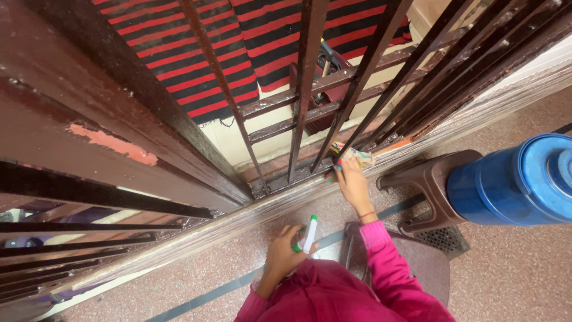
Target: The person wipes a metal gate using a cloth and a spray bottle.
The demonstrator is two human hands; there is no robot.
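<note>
My right hand [353,180] reaches forward in a pink sleeve and presses a small multicoloured cloth [356,155] against the bottom of a dark brown metal grille gate [307,89]. The cloth sits at the foot of the bars, on the low rail by the threshold. My left hand [286,250] stays close to my body and holds a white spray bottle with green trim [308,234], its top pointing toward the gate. Both hands are low, near the speckled floor.
A blue drum [512,182] stands on a brown plastic stool [432,185] at the right. A black and red striped mat [238,42] lies beyond the bars. More grille bars [89,238] run along the left. A floor drain grate [444,238] sits by the stool.
</note>
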